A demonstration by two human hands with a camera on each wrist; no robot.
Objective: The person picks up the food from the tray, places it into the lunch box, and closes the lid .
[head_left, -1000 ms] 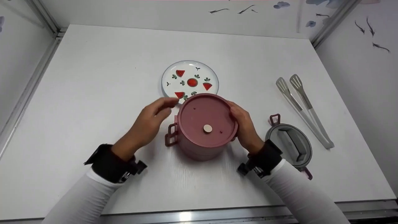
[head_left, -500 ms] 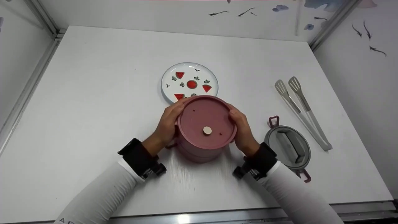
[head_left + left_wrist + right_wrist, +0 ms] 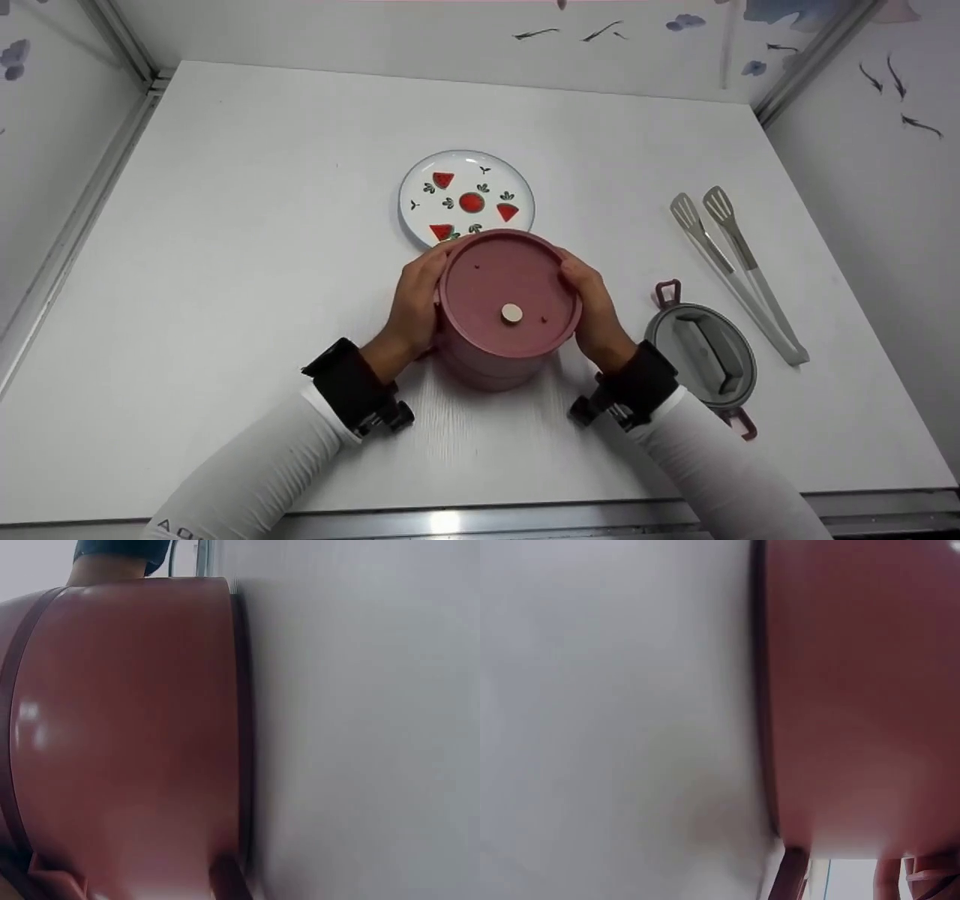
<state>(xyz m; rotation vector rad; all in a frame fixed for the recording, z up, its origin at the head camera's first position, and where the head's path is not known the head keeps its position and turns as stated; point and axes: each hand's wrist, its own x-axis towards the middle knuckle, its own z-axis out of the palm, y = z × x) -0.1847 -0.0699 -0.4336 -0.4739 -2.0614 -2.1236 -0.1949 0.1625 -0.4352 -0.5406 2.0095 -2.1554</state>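
A dull-red pot [image 3: 498, 369] stands upright on the white table, with a flat red top [image 3: 517, 274] that bears a small beige knob [image 3: 511, 313]. From the left side, my left hand [image 3: 415, 300] holds the pot near its upper rim. Opposite it, my right hand [image 3: 598, 311] grips the right side, thumb by the rim. The left side handle is mostly hidden behind my left hand. In the left wrist view the smooth red wall [image 3: 127, 727] fills much of the picture; the right wrist view shows the same wall [image 3: 862, 705] close up.
Just behind the pot lies a white plate [image 3: 499, 176] with watermelon pictures. To the right is a round grey piece [image 3: 679, 360] with a raised bar and two maroon loop handles. Metal tongs [image 3: 793, 352] with slotted ends lie beyond it, at far right.
My left hand has come in from the left and taken hold of the pot's left side. The right hand keeps its hold, and the pot stays where it stood.
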